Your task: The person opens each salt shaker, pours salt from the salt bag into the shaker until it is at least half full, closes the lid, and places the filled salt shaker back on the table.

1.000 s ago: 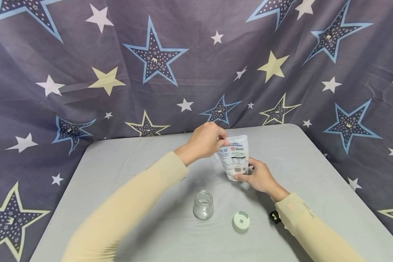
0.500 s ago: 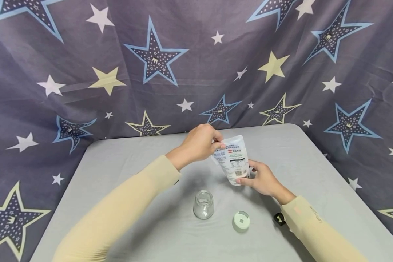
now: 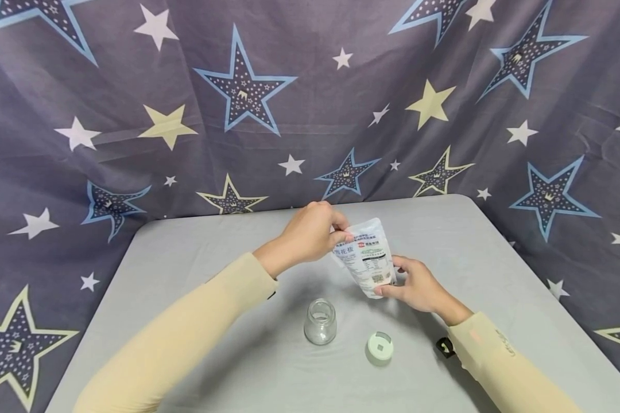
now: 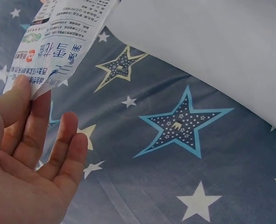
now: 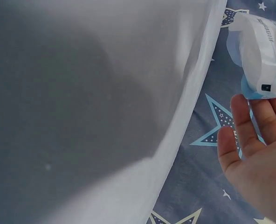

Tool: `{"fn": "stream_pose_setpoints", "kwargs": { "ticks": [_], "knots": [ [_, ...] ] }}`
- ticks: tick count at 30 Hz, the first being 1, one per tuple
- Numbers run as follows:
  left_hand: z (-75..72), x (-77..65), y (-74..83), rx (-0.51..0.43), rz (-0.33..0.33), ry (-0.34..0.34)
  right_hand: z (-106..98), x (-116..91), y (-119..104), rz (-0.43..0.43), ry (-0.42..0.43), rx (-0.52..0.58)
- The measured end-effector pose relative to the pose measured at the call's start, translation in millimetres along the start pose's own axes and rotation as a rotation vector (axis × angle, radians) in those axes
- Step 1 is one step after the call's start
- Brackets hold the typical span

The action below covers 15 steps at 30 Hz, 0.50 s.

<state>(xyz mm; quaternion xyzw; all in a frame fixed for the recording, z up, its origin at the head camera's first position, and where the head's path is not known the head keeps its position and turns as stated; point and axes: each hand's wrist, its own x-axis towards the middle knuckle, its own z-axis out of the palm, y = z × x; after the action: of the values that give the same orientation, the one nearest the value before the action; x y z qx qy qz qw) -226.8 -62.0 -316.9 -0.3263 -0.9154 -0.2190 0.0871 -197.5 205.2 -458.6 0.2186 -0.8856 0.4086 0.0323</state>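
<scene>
Both hands hold a white printed bag of salt [image 3: 368, 261] above the grey table, tilted with its top leaning left in the head view. My left hand [image 3: 312, 232] pinches the upper left corner between thumb and index finger. In the left wrist view its other fingers [image 4: 72, 158] stand loosely away from the bag. Low on the bag's right side, my right hand [image 3: 418, 287] grips it, thumb in front and fingers behind. The bag's rounded bottom shows in the right wrist view. Nearer the front stand an open glass jar [image 3: 320, 323] and a pale green round lid [image 3: 380, 347].
A small black object [image 3: 445, 347] shows beside the right sleeve. The grey-covered table [image 3: 196, 258] meets a dark star-patterned curtain [image 3: 299, 115] at the back and sides.
The bag has come slightly toward the front and tilted further, its top going left. Both hands have moved with it. The jar and lid have stayed in place.
</scene>
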Motion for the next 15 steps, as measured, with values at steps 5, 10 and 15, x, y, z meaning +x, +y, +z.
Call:
{"fn": "stream_pose_setpoints", "kwargs": {
  "ticks": [5,10,15],
  "knots": [
    [-0.3,-2.8,2.6,-0.028,0.009,0.003,-1.5,-3.2,-0.8,-0.007,-0.015,0.036],
    [-0.4,-5.2,5.1,-0.028,0.027,0.006,-2.8,-5.7,-1.4,-0.011,-0.033,0.061],
    [-0.3,-9.0,7.2,-0.023,0.028,0.007,-3.4,-8.2,0.0,-0.028,-0.049,0.064]
  ]
}}
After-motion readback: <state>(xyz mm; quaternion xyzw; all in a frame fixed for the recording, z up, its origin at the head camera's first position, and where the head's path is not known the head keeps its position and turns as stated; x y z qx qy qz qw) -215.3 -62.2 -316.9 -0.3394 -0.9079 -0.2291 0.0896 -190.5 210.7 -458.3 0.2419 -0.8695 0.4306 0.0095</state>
